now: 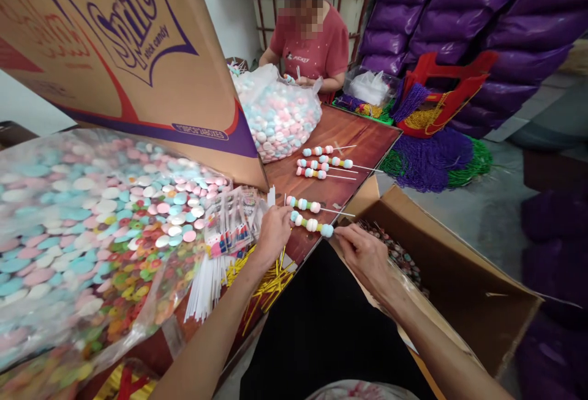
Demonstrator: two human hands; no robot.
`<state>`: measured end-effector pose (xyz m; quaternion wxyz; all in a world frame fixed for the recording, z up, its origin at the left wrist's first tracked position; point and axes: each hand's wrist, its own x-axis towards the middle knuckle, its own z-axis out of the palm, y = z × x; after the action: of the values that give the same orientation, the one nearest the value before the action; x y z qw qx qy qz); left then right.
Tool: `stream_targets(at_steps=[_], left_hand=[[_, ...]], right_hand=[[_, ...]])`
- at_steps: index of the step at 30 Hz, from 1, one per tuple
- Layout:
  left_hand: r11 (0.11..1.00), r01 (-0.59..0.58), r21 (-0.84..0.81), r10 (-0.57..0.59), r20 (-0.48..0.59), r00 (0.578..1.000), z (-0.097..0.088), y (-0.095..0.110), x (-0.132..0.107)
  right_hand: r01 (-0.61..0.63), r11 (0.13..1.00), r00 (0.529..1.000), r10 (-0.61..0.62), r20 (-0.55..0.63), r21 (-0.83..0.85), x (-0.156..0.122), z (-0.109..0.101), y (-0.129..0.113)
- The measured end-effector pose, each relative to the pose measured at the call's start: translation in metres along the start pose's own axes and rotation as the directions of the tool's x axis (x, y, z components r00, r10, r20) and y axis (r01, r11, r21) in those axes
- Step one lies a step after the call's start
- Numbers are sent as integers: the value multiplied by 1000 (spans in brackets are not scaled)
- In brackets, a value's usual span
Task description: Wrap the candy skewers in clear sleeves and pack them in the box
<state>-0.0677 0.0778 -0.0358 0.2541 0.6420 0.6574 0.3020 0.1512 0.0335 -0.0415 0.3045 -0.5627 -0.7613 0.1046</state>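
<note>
Fingers of the left hand (274,228) are clamped on the 9 o'clock end of a candy skewer (312,225), while the right thumb and forefinger of the right hand (367,256) pinch together at its 3 o'clock end, against the last pale blue piece. The skewer hangs near the edge of the table (362,124), level between the two hands.

Taking it as the dial's centre, a second skewer (303,204) lies just beside it at 11 o'clock, and a loose group of skewers (313,165) at 12. Gold ties (264,283) spread towards 7 o'clock, white sticks (206,290) at 8, small printed packets (232,222) at 9, and an open carton (454,265) between 3 and 4.

The likeliest mishap, I judge, is a piece sliding off the stick (they look soft, so a hard pinch might also dent them), caused by the hands pulling unevenly. Anything slipping towards 6 o'clock would probably land on the dark clothing (321,326) rather than the tabletop. A careless left knuckle could also roll the neighbouring skewer.
</note>
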Motion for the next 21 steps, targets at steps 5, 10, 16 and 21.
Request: stream_targets(at_steps=[5,10,16,21], left_hand=[[995,25,-99,-24,16,1000,0,-4,0],[991,28,-128,-27,11,1000,0,-2,-2],[993,0,-114,-3,-25,1000,3,1,-8],[996,-34,-86,30,-44,999,6,4,-10]], right_hand=[[25,994,1000,-23,20,-106,2,1,-3],[27,973,997,-9,78,-230,1,1,-11],[-1,968,991,35,129,-251,4,0,-22],[-1,980,991,28,131,-201,1,6,-29]])
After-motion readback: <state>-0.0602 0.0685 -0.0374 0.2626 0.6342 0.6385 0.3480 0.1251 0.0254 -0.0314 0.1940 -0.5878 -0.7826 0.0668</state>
